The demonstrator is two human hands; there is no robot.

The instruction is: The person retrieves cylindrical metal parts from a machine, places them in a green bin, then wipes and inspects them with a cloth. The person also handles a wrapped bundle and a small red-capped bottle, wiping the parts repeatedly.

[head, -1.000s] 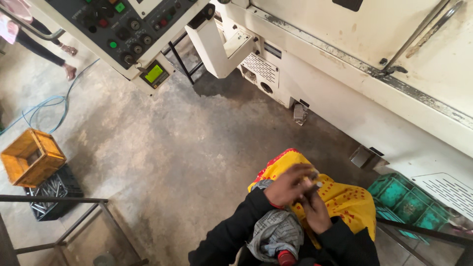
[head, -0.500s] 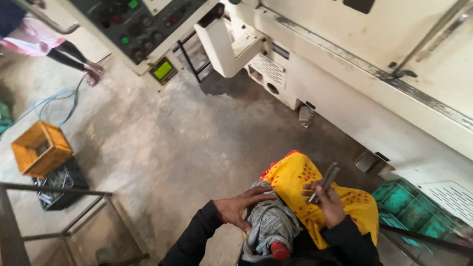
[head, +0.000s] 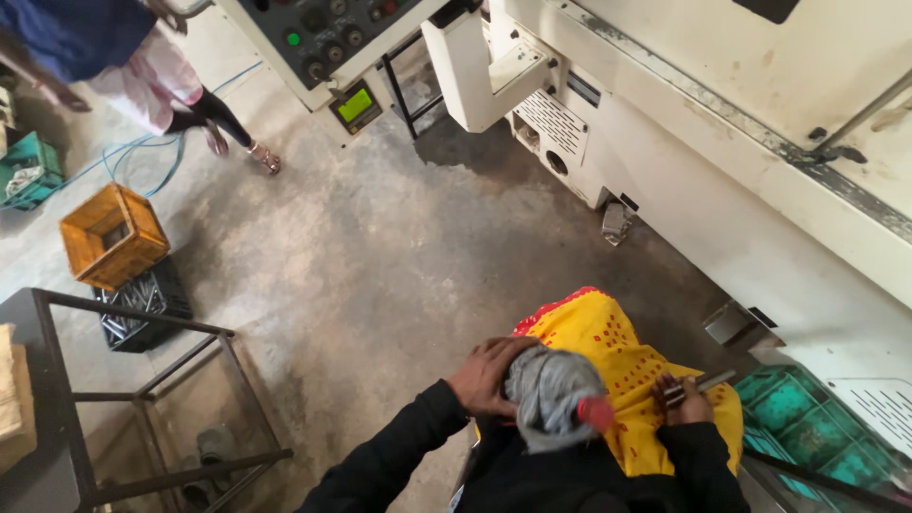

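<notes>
Farthest left, a green crate (head: 27, 171) at the edge, an orange crate (head: 112, 235) stacked askew on a black crate (head: 141, 306), and nearer, a dark metal frame (head: 142, 399) over bare concrete. Far left at the top, another person's legs (head: 204, 119) in pale cloth beside a blue cable (head: 142, 157) looping across the floor. Further right along the far side, a control panel (head: 323, 38) with round buttons and a small green-lit display (head: 356, 103). Near the bottom centre, left hand (head: 486, 375) spread flat, fingers open, pressing on a grey rag (head: 551, 397) with a red tip showing at its near end. Directly right and touching, a yellow cloth (head: 608, 347) with red dots draped beneath the rag. Right again, right hand (head: 682, 404) closed around a dark metal rod (head: 708, 382) that pokes out rightward, resting on the yellow cloth. Beyond, a large off-white machine housing (head: 760, 190) running across the far right, and a green crate (head: 793, 408) near the right hand, partly hidden under the housing.
</notes>
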